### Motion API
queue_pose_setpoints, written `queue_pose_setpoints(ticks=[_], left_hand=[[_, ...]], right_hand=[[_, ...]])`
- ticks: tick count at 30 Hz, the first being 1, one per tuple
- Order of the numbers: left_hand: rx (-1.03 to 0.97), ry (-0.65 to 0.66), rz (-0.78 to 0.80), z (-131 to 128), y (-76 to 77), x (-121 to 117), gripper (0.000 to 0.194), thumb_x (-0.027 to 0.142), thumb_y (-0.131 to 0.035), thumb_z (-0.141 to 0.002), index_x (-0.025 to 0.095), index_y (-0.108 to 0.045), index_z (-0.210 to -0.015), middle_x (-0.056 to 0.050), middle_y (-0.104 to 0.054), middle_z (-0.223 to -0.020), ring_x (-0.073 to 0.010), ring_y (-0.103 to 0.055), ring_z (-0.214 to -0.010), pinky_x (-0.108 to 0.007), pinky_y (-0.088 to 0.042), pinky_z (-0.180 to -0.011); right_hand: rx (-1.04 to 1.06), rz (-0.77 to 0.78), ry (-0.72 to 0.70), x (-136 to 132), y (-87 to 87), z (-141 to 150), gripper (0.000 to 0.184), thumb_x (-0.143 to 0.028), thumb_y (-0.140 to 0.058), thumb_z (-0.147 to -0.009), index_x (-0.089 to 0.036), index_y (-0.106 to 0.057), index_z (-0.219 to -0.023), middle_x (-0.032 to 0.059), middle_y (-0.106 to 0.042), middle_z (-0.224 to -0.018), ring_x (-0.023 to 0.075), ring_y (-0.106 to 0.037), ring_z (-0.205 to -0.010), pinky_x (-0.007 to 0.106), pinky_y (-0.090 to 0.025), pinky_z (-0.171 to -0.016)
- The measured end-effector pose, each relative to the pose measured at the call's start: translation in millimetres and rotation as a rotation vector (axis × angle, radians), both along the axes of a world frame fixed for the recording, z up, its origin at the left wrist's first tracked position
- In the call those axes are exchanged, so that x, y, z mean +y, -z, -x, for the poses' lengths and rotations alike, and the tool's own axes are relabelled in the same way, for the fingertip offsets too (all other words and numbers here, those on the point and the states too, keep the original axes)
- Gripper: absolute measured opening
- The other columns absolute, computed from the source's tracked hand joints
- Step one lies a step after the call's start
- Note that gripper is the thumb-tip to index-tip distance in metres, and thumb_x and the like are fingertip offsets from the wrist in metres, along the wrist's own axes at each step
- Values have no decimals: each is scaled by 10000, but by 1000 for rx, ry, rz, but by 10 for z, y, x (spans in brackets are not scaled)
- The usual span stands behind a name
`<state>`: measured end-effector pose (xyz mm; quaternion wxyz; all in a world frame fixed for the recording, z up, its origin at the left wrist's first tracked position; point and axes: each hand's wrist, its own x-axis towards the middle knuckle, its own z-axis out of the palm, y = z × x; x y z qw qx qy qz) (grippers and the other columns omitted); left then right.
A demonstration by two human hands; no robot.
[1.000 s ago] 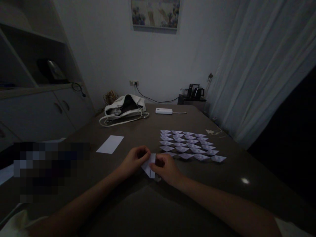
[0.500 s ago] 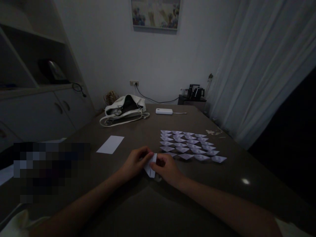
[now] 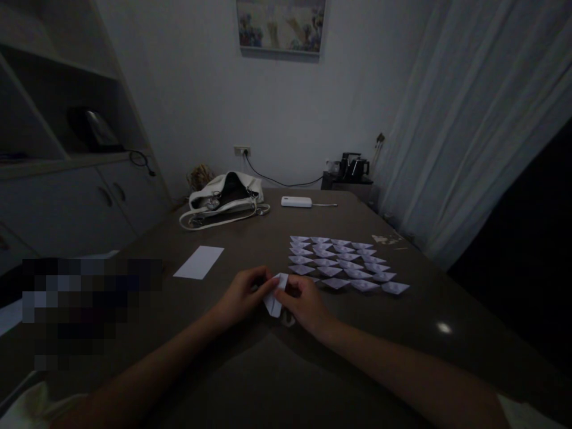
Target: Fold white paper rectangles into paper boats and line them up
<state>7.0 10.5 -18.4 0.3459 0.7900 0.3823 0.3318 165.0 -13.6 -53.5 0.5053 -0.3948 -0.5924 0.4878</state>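
We pinch a small folded white paper between both hands, our left hand gripping its upper left part with thumb and curled fingers, our right hand closed on its right edge, thumb lying on its face. The paper sits between our fingertips, at the left hand's 3 o'clock and the right hand's 9 o'clock. Its long axis runs from about 1 o'clock to 7 o'clock, the narrower, angled end pointing down towards us (our fingers cover some of its outline). Beneath the right hand, near the paper's lower end, we see a small pale patch, too dim to name.

Around us spreads a dark brown, smooth-topped table. At 2 o'clock from the paper are rows of small folded white paper boats, the nearest of them partly behind our right hand. At 10 o'clock lies a flat white rectangular sheet. Farther off, a cream handbag with looped straps slumps at 11 o'clock, and a white oblong device with a short cable rests just past 12. Beyond the table, at 1 o'clock, stands a black kettle.
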Motion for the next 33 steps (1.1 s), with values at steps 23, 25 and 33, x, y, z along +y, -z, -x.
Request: queue_pose_setpoints(ticks=[23, 25, 33], left_hand=[[-2, -94, -12, 18, 33, 22, 376, 455, -422, -869, 162, -476, -639, 29, -422, -591, -130, -411, -568, -228, -323, -504], [-27, -87, 40, 13, 25, 13, 374, 465, -431, -864, 159, -486, -658, 29, -429, -600, -131, -420, -574, -227, -332, -507], [-114, -69, 157, 21, 58, 37, 427, 501, -393, -887, 164, -469, -636, 40, -428, -575, -113, -402, -530, -210, -316, -485]], right_hand=[[27, 111, 92, 5, -98, 4, 117, -272, -623, -696, -156, -612, -705, -20, -563, -569, 99, -507, -483, 213, -376, -450], [27, 118, 79, 6, -103, 0, 113, -269, -624, -692, -158, -612, -708, -22, -558, -567, 97, -500, -479, 211, -371, -445], [59, 78, 103, 19, -77, 5, 150, -305, -630, -709, -156, -612, -723, -27, -554, -572, 86, -475, -472, 197, -354, -434]])
